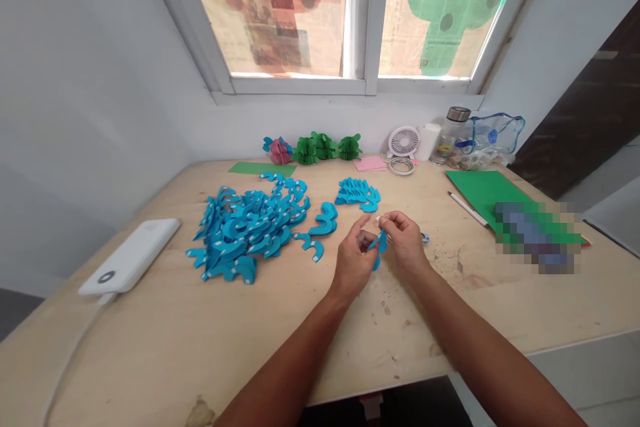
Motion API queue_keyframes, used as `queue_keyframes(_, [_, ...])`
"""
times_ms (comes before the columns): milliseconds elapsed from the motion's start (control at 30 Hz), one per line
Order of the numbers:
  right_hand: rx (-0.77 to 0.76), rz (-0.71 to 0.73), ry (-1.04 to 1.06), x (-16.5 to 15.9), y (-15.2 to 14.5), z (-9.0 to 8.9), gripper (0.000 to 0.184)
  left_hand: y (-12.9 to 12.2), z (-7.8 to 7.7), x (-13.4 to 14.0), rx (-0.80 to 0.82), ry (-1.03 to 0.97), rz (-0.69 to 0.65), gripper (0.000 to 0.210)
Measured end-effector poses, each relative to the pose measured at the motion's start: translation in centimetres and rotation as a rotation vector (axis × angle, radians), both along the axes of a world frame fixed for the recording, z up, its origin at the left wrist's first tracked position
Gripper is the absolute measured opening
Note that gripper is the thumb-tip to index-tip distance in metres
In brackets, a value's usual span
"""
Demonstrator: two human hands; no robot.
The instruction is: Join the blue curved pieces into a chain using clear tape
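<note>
My left hand (356, 259) grips a blue scalloped paper piece (383, 241) in front of me, thumb and fingers closed on it. Close beside it, my right hand (404, 237) has its fingertips pinched at a tiny white scrap (378, 219), just above the paper. To the left spreads a big heap of blue paper pieces (245, 227), many bearing small white squares. A short stack of blue pieces (327, 217) and a loose blue arch (313, 249) lie nearer my left hand. Behind the hands is a row of blue pieces (356, 192).
A white power bank (133, 257) with a cable lies at left. Along the wall stand green paper ornaments (324, 145), a pink-and-blue one (280, 149), a small fan (403, 141), tape (401, 166) and a bottle (451, 135). At right are a pen (468, 209) and green sheets (480, 190).
</note>
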State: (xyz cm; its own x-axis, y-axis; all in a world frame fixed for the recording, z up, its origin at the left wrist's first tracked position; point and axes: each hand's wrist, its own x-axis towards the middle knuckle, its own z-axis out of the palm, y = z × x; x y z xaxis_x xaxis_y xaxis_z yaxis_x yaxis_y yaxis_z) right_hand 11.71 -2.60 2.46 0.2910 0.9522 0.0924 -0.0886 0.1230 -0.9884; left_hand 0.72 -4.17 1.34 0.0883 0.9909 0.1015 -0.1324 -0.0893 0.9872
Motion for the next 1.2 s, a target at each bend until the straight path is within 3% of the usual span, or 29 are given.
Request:
queue_keyframes(100, [0.012, -0.029, -0.013, 0.3, 0.1, 0.0, 0.018, 0.6, -0.4, -0.4, -0.077, -0.05, 0.088, 0.057])
queue_keyframes(233, [0.028, 0.118, -0.103, 0.4, 0.0, -0.2, 0.017, 1.3, -0.6, -0.8, -0.119, -0.094, 0.173, 0.037])
queue_keyframes(367, [0.05, 0.208, -0.225, 0.0, -0.1, -0.5, 0.017, 1.3, -0.6, -0.7, -0.102, -0.105, 0.169, 0.033])
queue_keyframes(800, [0.066, 0.174, -0.386, 0.0, -0.3, -0.4, 0.012, 0.9, 0.4, -0.6, -0.243, -0.226, 0.143, 0.021])
queue_keyframes(1200, [0.107, 0.162, -0.525, 0.1, -0.3, -0.5, 0.013, 0.7, 0.7, -0.7, -0.26, -0.23, 0.167, 0.021])
